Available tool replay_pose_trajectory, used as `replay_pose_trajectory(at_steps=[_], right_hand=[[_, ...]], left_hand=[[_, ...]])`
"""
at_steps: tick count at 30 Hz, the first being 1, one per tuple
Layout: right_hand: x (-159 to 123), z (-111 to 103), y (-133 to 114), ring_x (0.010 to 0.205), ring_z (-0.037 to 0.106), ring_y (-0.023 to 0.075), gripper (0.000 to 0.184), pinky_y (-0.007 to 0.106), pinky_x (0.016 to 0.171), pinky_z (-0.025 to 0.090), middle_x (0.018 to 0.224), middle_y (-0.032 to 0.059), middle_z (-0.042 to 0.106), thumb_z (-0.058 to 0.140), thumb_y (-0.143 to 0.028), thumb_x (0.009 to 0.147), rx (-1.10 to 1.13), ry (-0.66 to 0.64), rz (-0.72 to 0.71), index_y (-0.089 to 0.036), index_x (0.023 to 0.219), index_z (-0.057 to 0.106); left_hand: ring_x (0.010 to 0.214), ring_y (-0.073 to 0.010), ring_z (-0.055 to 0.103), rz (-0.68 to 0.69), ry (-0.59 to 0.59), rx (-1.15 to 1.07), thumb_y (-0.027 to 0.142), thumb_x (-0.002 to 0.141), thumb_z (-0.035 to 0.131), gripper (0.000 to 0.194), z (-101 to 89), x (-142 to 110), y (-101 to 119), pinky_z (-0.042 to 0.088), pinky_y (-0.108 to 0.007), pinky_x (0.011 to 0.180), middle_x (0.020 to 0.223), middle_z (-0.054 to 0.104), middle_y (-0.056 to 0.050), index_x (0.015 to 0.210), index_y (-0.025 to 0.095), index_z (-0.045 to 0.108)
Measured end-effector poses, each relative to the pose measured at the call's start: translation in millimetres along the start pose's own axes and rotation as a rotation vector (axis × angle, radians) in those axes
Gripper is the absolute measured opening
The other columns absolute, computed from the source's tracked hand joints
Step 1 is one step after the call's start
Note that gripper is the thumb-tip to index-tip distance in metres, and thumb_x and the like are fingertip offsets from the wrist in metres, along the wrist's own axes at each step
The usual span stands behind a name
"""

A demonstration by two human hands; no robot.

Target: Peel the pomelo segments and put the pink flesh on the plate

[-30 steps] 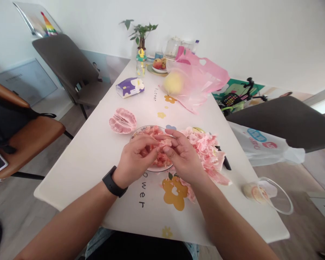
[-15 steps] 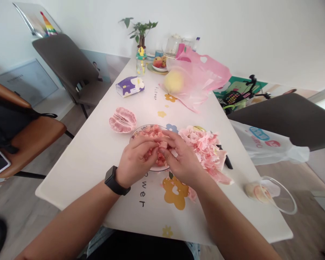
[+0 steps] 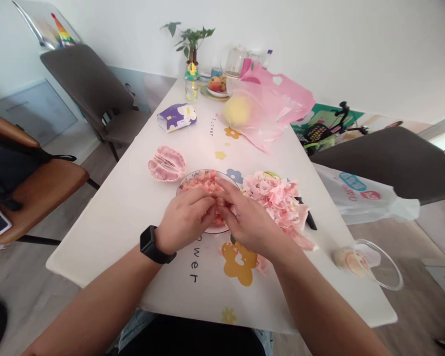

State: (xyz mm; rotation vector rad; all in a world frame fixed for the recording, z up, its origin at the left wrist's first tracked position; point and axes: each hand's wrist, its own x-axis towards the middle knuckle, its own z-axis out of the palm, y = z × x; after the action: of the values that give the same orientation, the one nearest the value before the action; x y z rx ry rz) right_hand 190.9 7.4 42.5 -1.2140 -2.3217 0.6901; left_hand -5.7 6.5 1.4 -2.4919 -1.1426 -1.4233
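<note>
My left hand [image 3: 187,213], with a black watch [image 3: 155,244] on its wrist, and my right hand [image 3: 249,217] meet over a patterned plate [image 3: 230,178]. Pink pomelo flesh [image 3: 203,183] in broken pieces covers the plate. The fingertips of both hands press together around a small piece of pomelo, mostly hidden by the fingers. Left of the plate rests a larger peeled pomelo chunk [image 3: 167,163]. On the right, near my right hand, lies a heap of pale pink membranes [image 3: 276,195].
A black handle [image 3: 311,219] sticks out beyond the heap. A clear plastic tub [image 3: 356,262] stands near the right table edge. Farther back are a purple tissue pack [image 3: 177,117], a pink plastic bag [image 3: 278,101] with a yellow fruit [image 3: 236,110], a fruit plate [image 3: 218,93] and a plant [image 3: 193,42].
My fingers have closed in more over the pomelo piece, which shows less than before. The right index finger is stretched farther out over the plate. The view has shifted slightly.
</note>
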Motion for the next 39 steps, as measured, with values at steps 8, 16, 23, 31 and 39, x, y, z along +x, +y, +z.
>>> replay_pose_trajectory(at_steps=[8,16,23,31,39], right_hand=[[-1,-1,-2,0.105,0.077,0.0318,0.065,0.048,0.079,0.065,0.126,0.0129,0.078,0.045,-0.020,0.104,0.020,-0.010,-0.018,-0.024,0.167,0.031],[-2,10,-2,0.103,0.078,0.0327,0.064,0.054,0.086,0.064,0.122,0.0141,0.078,0.042,-0.019,0.107,-0.063,0.099,-0.147,-0.024,0.169,0.026],[-6,17,4,0.107,0.078,0.0319,0.068,0.056,0.095,0.063,0.125,0.0109,0.078,0.047,-0.019,0.106,-0.012,0.165,-0.140,-0.030,0.170,0.025],[-9,6,6,0.147,0.057,0.0325,0.068,0.056,0.107,0.062,0.152,0.0121,0.066,0.051,-0.025,0.108,0.091,0.134,-0.085,-0.030,0.171,0.024],[-9,-2,3,0.140,0.063,0.0366,0.068,0.057,0.100,0.064,0.149,0.0127,0.069,0.050,-0.025,0.106,-0.023,0.053,-0.027,-0.029,0.170,0.027]], left_hand=[[0.071,-0.0167,0.067,-0.086,0.008,-0.051,0.009,0.092,0.062,0.013,0.0,-1,3,0.056,-0.029,0.067,0.082,0.074,-0.006,0.082,0.018,0.067],[0.070,-0.0145,0.063,-0.280,0.043,-0.148,0.011,0.091,0.061,0.012,3.4,-5,9,0.053,-0.027,0.064,0.083,0.071,-0.005,0.082,0.019,0.065],[0.066,-0.0123,0.055,-0.437,0.056,-0.267,0.010,0.088,0.061,0.018,1.7,-1,14,0.049,-0.026,0.063,0.072,0.062,0.001,0.073,0.020,0.060],[0.071,-0.0128,0.062,-0.363,0.006,-0.289,0.011,0.088,0.067,0.010,-0.4,-2,13,0.055,-0.028,0.069,0.088,0.075,-0.002,0.090,0.020,0.071],[0.088,-0.0171,0.075,-0.253,0.008,-0.228,0.010,0.091,0.067,0.012,0.0,-2,11,0.062,-0.028,0.075,0.097,0.080,-0.005,0.093,0.020,0.074]])
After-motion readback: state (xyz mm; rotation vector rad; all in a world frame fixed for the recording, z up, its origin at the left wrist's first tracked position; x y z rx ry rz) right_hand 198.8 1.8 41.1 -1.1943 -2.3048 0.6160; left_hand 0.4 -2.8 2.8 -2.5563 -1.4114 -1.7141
